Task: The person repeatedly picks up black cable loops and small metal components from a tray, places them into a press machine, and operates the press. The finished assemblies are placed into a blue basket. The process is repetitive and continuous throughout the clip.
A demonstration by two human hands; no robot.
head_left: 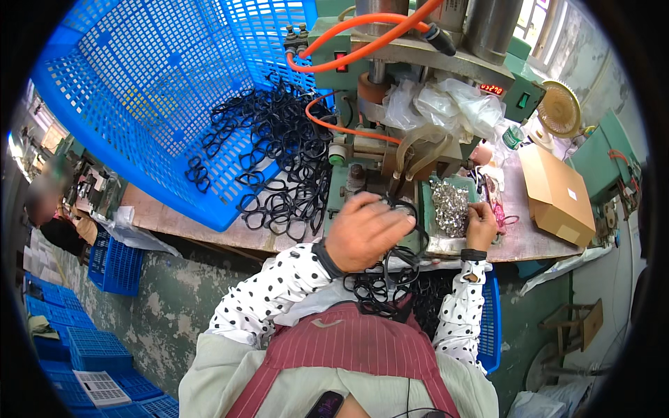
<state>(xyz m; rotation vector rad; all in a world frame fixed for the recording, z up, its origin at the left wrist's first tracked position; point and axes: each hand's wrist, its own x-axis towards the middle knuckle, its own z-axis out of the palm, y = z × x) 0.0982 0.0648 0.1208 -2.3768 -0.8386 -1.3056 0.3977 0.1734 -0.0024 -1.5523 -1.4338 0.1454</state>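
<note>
My left hand (366,235) is closed on a black looped strap (405,209) at the work spot under the press (376,150). Its curled fingers hide part of the strap. More black looped straps (383,282) hang and lie below it, over my lap. On the right, my right hand (481,226) is pinched at the edge of a tray (433,245) heaped with small shiny metal pieces (450,205). Anything between those fingertips is too small to make out.
A large blue basket (150,104) lies tipped on the left, with a pile of black straps (282,153) spilling onto the table (174,221). Orange hoses (362,21) loop across the press. A cardboard box (557,191) stands on the right. Another blue basket (492,320) is beside my lap.
</note>
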